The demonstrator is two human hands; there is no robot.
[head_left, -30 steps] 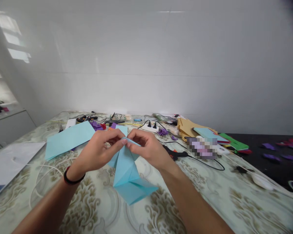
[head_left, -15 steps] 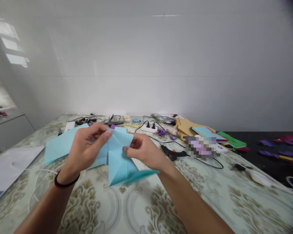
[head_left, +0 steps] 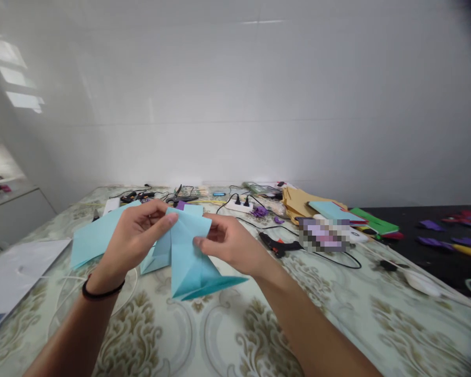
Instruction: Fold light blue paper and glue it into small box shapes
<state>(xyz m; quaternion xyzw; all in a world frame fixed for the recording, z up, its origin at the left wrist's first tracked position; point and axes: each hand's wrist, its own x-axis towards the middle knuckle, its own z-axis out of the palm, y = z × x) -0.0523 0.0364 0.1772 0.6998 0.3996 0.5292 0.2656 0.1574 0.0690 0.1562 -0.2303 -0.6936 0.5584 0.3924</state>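
A light-blue sheet of folded paper (head_left: pixel 188 256) is held up between my two hands, over the table. My left hand (head_left: pixel 143 230) pinches its upper left corner between thumb and fingers. At the upper right edge, my right hand (head_left: pixel 230 241) grips it, thumb in front and fingers behind. The paper's lower part flares out to the right in a creased flap. Behind my left hand lie more light-blue sheets (head_left: pixel 98 235), and another folded light-blue piece (head_left: pixel 156 259) stands partly hidden behind the held paper.
A black glue gun (head_left: pixel 278 244) with its cord lies right of my hands, near a blurred-out phone (head_left: pixel 324 234). Behind are a white power strip (head_left: pixel 239 207), purple paper scraps (head_left: pixel 259 211) and yellow paper (head_left: pixel 308 201). A white sheet (head_left: pixel 15 272) lies at left.
Both hands keep their hold on the blue paper. Its lower flap has swung slightly left and opened a little. The view has shifted slightly.
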